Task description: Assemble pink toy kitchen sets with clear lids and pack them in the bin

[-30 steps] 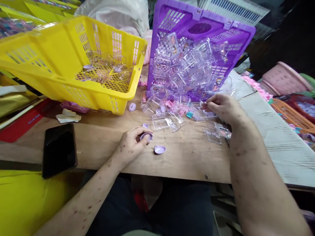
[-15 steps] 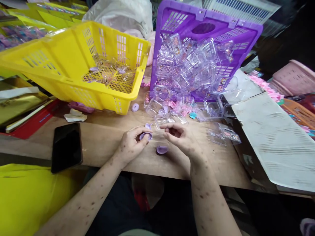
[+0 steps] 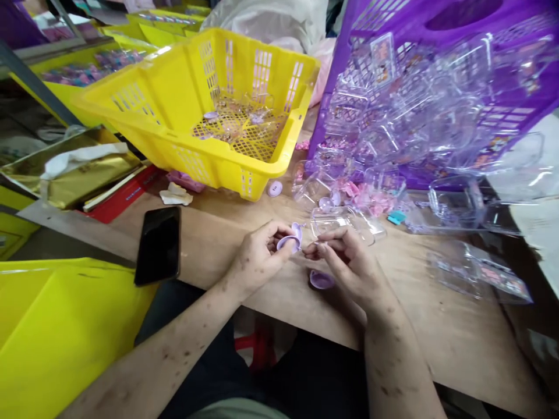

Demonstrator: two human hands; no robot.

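Note:
My left hand [image 3: 262, 253] is closed around a small round light-purple plastic case [image 3: 289, 241], its two shell-like halves spread apart at a hinge. Close beside it on the right is my right hand [image 3: 345, 259], thumb and forefinger pinched together at the case's edge. Whatever sits between those fingertips is too small to make out. A loose purple shell piece [image 3: 322, 280] lies on the wooden table [image 3: 279, 308] just below the hands. Behind them rests a clear plastic box [image 3: 340, 220].
A yellow basket [image 3: 183, 142] with some clear packages stands at the back left. A purple crate [image 3: 325, 131] full of clear boxes leans at the back right. Around the hands are a black phone [image 3: 158, 245], pink pieces [image 3: 375, 198], a teal piece [image 3: 396, 217] and a purple disc [image 3: 275, 188].
The view has swung left, so things appear farther right. My right hand has come closer to the purple case, its fingertips now pinched at its edge. My left hand still holds the case.

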